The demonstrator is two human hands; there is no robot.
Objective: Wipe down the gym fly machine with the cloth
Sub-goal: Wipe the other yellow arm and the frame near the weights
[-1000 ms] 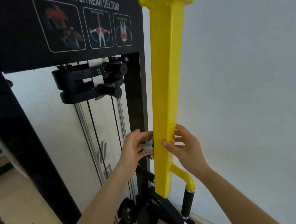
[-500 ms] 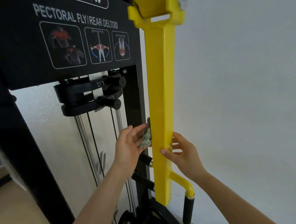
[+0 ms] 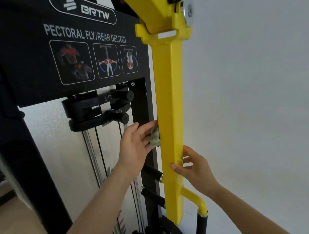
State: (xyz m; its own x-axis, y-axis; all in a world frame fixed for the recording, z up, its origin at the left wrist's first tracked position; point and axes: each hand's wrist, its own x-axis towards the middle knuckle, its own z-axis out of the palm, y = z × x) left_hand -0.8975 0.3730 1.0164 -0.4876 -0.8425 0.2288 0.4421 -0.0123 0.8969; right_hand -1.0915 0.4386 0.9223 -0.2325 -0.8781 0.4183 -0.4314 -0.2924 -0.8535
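Machine: a black-framed pectoral fly unit with a yellow arm [image 3: 170,115] hanging straight down in front of a pale wall [image 3: 258,91].
Cloth: a small green-and-white wad [image 3: 154,137], pressed against the arm's left face about halfway down its length.
Left hand: the left hand [image 3: 135,147] has its fingers stretched out flat, pinning the cloth to the arm rather than balling it up in a fist.
Right hand: the right hand [image 3: 193,167] grips the arm lower down, thumb on the front face and fingers round the right side, holding nothing else; from where I stand it looks to be steadying the arm.
Step in hand: wiping the left side of the yellow arm, I'd say.
Done so far: hard to judge, since the paint shows no streak or damp line to mark where the cloth has been. The front face looks clean and glossy, but that proves little.
Left on the arm: the stretch above the cloth up to the pivot [image 3: 165,15], and probably the right and back faces, which I can't see.
Left elsewhere: the bent handle with its black grip [image 3: 200,225] at the bottom, the sign panel [image 3: 90,53], the weight selectors [image 3: 98,109] and the guide rods [image 3: 90,154].
Overall: by my guess a good share of the job remains, with only one part of the machine under the cloth.
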